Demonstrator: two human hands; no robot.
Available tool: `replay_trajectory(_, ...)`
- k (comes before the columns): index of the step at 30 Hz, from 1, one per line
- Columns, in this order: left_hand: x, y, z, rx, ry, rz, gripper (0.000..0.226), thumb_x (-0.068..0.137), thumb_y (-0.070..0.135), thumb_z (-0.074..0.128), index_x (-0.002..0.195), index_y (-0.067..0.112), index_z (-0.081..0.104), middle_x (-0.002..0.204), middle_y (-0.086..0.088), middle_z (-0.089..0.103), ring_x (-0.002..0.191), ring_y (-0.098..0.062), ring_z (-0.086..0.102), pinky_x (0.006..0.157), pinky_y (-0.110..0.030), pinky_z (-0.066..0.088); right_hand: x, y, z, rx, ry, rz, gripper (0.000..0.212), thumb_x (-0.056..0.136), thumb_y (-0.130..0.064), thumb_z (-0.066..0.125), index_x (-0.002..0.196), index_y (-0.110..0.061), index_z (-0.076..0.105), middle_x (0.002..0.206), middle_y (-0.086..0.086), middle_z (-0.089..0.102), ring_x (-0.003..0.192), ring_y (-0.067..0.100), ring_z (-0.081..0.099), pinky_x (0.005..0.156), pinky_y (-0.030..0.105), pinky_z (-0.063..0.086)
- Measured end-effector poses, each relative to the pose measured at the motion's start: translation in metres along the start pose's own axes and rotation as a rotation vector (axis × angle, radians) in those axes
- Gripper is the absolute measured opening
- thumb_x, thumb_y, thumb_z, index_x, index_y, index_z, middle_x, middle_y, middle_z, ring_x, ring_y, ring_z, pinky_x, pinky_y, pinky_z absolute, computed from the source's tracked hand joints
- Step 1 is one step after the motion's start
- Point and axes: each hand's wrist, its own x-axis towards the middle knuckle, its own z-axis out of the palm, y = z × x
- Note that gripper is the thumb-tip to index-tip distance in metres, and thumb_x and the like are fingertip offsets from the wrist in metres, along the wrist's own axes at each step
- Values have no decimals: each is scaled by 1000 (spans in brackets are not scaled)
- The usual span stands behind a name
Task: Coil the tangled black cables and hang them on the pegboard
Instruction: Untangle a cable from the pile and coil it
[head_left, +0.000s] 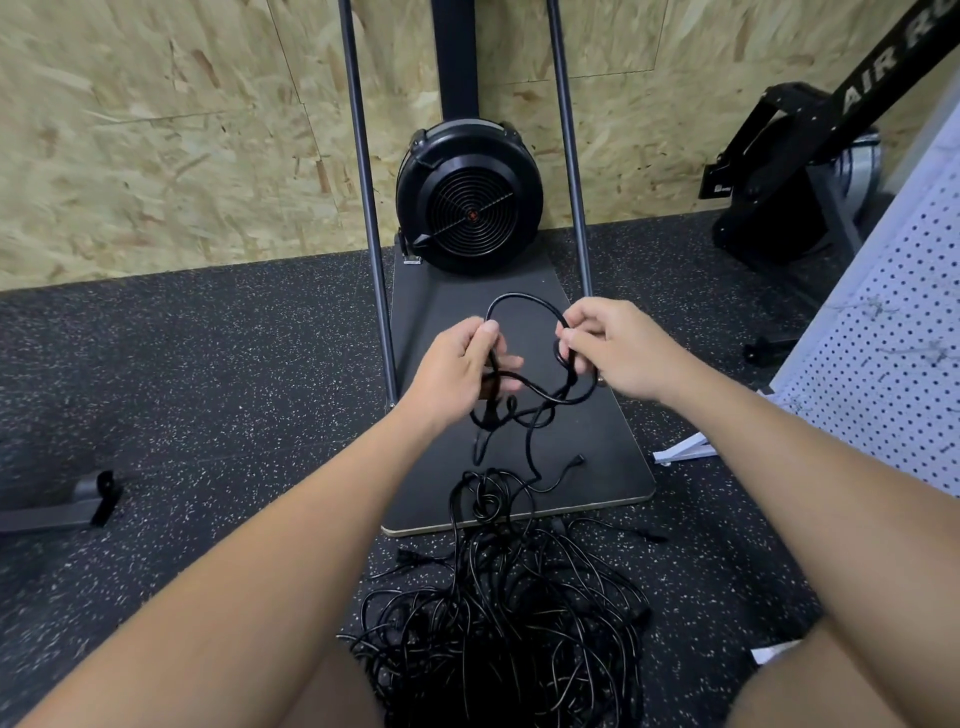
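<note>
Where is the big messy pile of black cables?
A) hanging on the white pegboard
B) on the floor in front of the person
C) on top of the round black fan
B: the pile lies on the speckled floor, while both hands, left and right, hold up one cable loop.

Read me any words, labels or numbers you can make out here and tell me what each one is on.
"AIR R": white letters on the black sloping beam of the exercise machine at upper right; the word is cut off by the frame edge.
Small white label on that machine's black bracket: too small to read.
Orange mark at the fan hub: too small to read.
</note>
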Motion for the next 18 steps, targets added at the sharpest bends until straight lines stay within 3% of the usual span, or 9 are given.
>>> replay_trajectory(3,3,-11,-9,270,-23,93,55,112,58,47,94,14,75,99,0,81,101,-22,78,101,-45,59,4,-2,-4,201,50,29,14,111,-18,61,109,-9,72,91,2,80,69,12,63,65,21,50)
replay_trajectory(5,2,-16,-10,368,-80,146,44,111,50,57,95,12,71,94,7,75,90,-15,68,96,-42,54,5,-2,-5,304,76,60,14,111,-17,61,111,-8,72,93,5,80,71,14,62,68,23,53)
replay_trajectory(8,1,-9,-5,275,-54,215,25,114,22,55,97,5,62,103,1,80,90,-19,70,92,-41,54,5,-2,-2,279,78,73,14,110,-20,62,109,-8,71,92,5,81,72,16,63,74,32,54)
replay_trajectory(10,-2,4,2,57,-5,162,24,118,19,44,104,4,56,95,-12,80,86,-30,76,86,-43,60,5,-2,-1,222,64,65,15,111,-21,62,107,-10,71,92,6,81,71,17,63,73,35,54)
replay_trajectory(13,-8,13,8,-51,-24,60,26,118,29,41,113,5,50,86,-20,76,71,-34,73,72,-42,59,4,-4,2,251,90,69,15,112,-19,61,109,-7,69,94,9,81,71,17,63,67,24,53)
replay_trajectory(15,-10,10,10,45,-106,54,27,115,34,54,122,8,55,85,-12,77,69,-25,70,71,-36,55,5,-6,3,346,116,68,17,112,-19,60,111,-5,69,96,12,80,72,17,63,70,23,56)
replay_trajectory(18,-12,-3,10,175,-224,57,37,100,27,81,133,17,66,90,5,74,71,-7,62,65,-18,48,7,-9,3,465,124,67,20,113,-17,59,112,-1,70,96,10,78,72,16,63,76,28,58)
